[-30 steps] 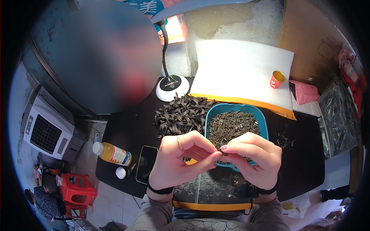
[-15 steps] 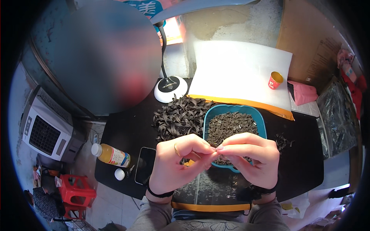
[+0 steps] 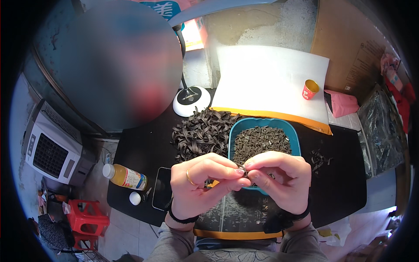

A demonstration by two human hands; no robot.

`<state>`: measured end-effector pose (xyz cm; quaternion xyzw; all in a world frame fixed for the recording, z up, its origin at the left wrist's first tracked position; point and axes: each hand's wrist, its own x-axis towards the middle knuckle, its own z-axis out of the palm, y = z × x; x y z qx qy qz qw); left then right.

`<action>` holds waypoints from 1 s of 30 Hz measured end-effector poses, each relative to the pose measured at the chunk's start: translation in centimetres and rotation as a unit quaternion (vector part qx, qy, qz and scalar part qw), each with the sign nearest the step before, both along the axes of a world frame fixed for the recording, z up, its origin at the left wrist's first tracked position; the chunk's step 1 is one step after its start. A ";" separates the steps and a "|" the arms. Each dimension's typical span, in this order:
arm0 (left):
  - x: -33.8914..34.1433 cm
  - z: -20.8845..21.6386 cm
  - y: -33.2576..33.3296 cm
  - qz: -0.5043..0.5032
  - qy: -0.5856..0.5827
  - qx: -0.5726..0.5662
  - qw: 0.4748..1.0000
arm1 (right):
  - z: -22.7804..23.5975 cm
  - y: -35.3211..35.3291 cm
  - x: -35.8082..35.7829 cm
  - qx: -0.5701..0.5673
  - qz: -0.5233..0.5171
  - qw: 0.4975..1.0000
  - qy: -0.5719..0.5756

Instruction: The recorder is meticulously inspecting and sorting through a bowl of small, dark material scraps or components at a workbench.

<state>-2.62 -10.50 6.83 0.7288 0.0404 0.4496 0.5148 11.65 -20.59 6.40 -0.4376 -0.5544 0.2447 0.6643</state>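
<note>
My left hand (image 3: 205, 178) and my right hand (image 3: 281, 177) meet at the fingertips over the near edge of a teal tub (image 3: 299, 139). Both are closed in a pinch, with a small dark strip (image 3: 241, 167) just showing between them. Its exact shape is mostly covered by my fingers. Inside the tub lies a heap of small dark folded pieces (image 3: 257, 142). Left of it, a pile of longer black strips (image 3: 203, 133) reaches to behind my left hand. Beneath my hands lies a dark flat bag with an orange edge (image 3: 238, 235).
A lamp base (image 3: 191, 100) stands behind the strips. A white sheet (image 3: 270, 74) with an orange border bears a red paper cup (image 3: 310, 89). At left are a juice bottle (image 3: 126, 177), a white cap (image 3: 135, 198) and a phone (image 3: 162, 185). Loose scraps (image 3: 321, 160) lie right of the tub.
My fingertips have shifted slightly, and the small dark strip now shows between them. My right thumb has moved from behind the pinch to just below it. The surroundings stay put.
</note>
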 end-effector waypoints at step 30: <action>0.1 -0.2 2.2 0.126 0.084 0.398 0.905 | 0.0 -0.3 1.2 -0.154 -0.004 0.988 0.028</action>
